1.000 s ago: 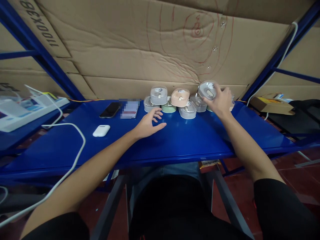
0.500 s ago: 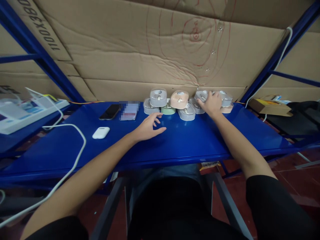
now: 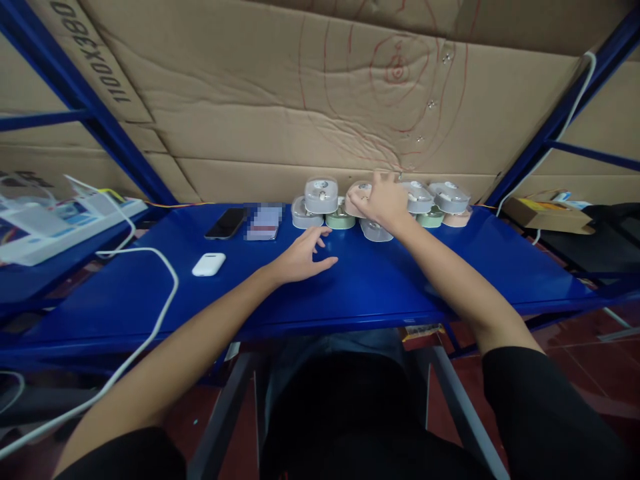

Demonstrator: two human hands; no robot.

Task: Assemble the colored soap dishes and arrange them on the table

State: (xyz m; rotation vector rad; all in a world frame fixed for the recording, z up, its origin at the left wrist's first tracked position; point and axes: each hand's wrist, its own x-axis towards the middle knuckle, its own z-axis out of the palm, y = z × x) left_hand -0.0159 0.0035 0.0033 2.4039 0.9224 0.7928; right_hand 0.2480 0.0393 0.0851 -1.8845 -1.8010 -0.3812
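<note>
At the back of the blue table stand small rounded boxes with clear lids, some stacked on others. My right hand (image 3: 385, 203) curls over the pink box (image 3: 356, 205), its thumb on the near face and its fingers behind; the palm hides part of it. Beneath and around it are a grey box (image 3: 376, 231) and a green box (image 3: 341, 220). My left hand (image 3: 304, 257) hovers in front of the row, fingers spread and holding nothing. Left of the pink one, a grey box (image 3: 321, 196) rests on another grey box (image 3: 304, 217).
A white earbud case (image 3: 209, 265), a dark phone (image 3: 226, 223) and a second phone (image 3: 263, 223) lie on the left of the blue table (image 3: 400, 287). A white cable (image 3: 167, 293) crosses the left side. Behind rises a cardboard wall (image 3: 240, 133); an open carton (image 3: 550, 217) sits at right.
My right hand has moved left from the grey box to the pink box. A green box under the right-hand grey one now shows. My left hand has hardly moved.
</note>
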